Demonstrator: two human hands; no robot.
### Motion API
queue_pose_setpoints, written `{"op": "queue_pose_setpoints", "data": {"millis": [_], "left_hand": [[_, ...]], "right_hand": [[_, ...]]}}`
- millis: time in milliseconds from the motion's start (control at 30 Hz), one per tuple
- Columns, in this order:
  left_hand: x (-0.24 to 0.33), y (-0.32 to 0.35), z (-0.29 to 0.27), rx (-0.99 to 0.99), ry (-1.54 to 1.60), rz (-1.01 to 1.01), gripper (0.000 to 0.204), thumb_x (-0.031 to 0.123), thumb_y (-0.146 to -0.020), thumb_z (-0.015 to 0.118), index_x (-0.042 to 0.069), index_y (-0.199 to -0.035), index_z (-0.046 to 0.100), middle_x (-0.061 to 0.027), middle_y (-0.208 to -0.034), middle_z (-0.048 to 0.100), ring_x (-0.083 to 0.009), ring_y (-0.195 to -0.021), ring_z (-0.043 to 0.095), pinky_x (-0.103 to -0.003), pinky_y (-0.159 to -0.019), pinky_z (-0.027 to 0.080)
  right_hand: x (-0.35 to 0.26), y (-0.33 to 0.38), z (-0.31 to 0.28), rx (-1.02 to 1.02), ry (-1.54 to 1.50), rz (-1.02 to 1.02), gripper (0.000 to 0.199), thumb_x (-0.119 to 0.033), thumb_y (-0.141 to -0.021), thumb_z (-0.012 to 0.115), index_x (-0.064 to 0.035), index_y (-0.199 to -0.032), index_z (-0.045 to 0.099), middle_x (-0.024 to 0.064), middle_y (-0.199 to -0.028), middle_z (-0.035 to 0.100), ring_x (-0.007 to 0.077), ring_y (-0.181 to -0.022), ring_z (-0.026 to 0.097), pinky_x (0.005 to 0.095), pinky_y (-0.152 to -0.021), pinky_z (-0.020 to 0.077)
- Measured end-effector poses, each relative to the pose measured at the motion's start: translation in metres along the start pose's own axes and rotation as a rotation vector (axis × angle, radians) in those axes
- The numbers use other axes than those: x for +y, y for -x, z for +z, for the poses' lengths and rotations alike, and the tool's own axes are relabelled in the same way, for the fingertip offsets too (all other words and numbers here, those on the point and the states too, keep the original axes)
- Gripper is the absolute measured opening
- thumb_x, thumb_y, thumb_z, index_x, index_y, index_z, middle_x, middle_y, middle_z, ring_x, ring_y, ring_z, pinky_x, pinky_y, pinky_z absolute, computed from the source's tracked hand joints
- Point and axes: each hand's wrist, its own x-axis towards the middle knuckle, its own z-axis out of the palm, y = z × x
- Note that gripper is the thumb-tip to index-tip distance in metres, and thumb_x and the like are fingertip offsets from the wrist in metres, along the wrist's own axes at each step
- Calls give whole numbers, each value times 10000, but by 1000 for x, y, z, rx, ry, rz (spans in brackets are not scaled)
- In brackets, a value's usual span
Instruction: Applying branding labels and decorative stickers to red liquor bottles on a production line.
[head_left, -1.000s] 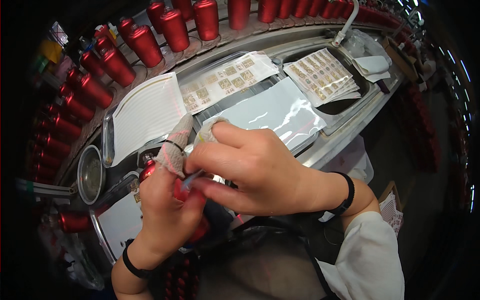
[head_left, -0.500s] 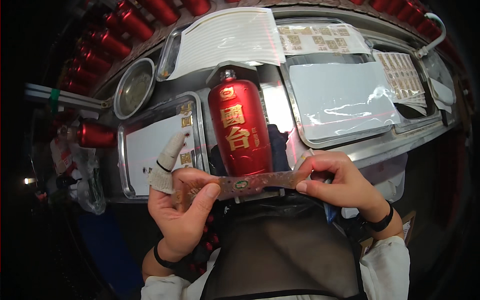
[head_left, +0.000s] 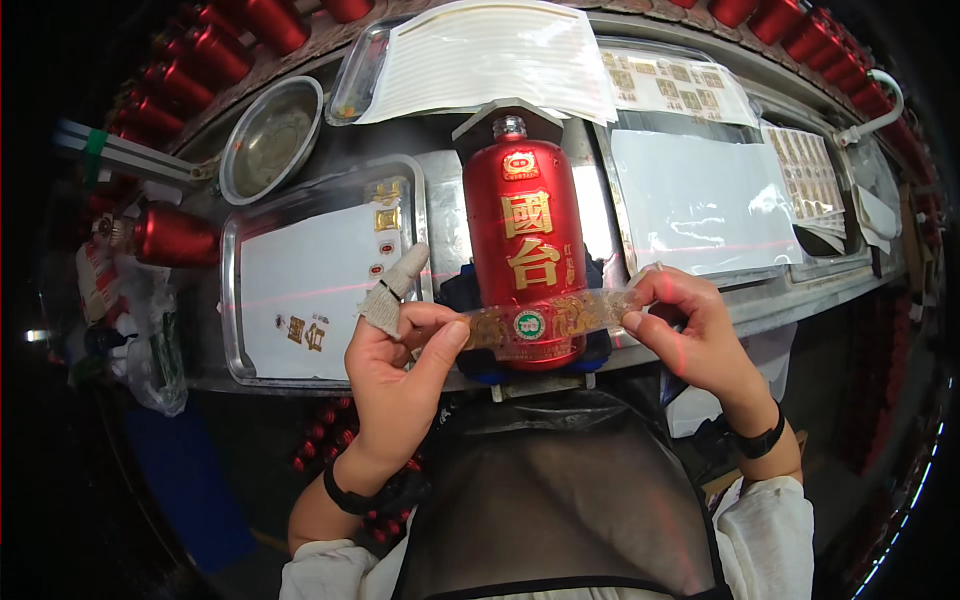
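Note:
A red bottle [head_left: 500, 235] with gold characters lies on its back on a dark padded holder [head_left: 460, 290], its neck pointing away from me. Across its lower part stretches a clear decal strip [head_left: 590, 312] with gold patterns and a green-and-white round emblem. My left hand [head_left: 400, 365] pinches the strip's left end between thumb and finger; a cloth cover wraps its raised index finger. The right end is pinched in my right hand [head_left: 685, 325]. Whether the strip touches the bottle or hovers just over it, I cannot tell.
On the left a metal tray [head_left: 232, 310] holds a white sheet with gold decals. A metal bowl [head_left: 228, 165] stands behind it. Another red bottle [head_left: 178, 235] lies far left. Decal sheets [head_left: 680, 85] and a plastic-covered white sheet [head_left: 690, 200] lie right; rows of red bottles [head_left: 275, 22] line the back.
Both hands have carried the strip away from me, from the bottle's near end to over its lower front. The view has shifted a little, and the strip now spans the bottle's face.

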Motion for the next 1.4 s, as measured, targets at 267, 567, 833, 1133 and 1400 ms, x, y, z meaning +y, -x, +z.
{"op": "queue_pose_setpoints", "data": {"millis": [267, 567, 833, 1133, 1400], "left_hand": [[-11, -9, 4, -28, 22, 22, 584, -29, -901, 636, -46, -1432, 393, -29, -914, 662, -63, -854, 618, -219, -818, 490], [-14, -10, 6, -39, -8, 16, 614, -40, -893, 637, -12, -1453, 386, -17, -910, 646, -67, -841, 615, -228, -827, 496], [-13, -12, 8, -49, -55, 16, 630, -41, -885, 649, -6, -1457, 388, -4, -898, 632, -65, -839, 611, -229, -830, 499], [-18, -15, 2, -73, -60, 32, 627, -43, -880, 646, -6, -1454, 396, -22, -906, 621, -69, -823, 581, -225, -811, 478], [-32, -28, -1, -155, -179, 166, 778, 187, -874, 744, -39, -1488, 322, -155, -1395, 501, -238, -1322, 443, -378, -1123, 304]], "right_hand": [[9, -5, 4, 46, -9, -24, 61, -37, -846, 643, 8, -834, 604, 25, -815, 609, 65, -719, 549, 212, -628, 438], [13, -10, 6, 27, -49, 73, 56, -37, -848, 639, 11, -847, 611, 27, -827, 597, 64, -736, 527, 219, -625, 433], [24, -14, 8, 10, -78, 21, 90, -67, -853, 661, 10, -861, 614, 17, -816, 586, 55, -718, 489, 212, -617, 415], [16, -17, 20, 215, -143, 6, 274, -95, -869, 670, -5, -1123, 616, 3, -999, 597, -2, -643, 411, 169, -572, 366], [6, -23, 31, 58, -194, -2, 633, -265, -782, 819, -52, -1283, 496, 10, -1104, 575, -3, -604, 319, 172, -527, 312]]}}
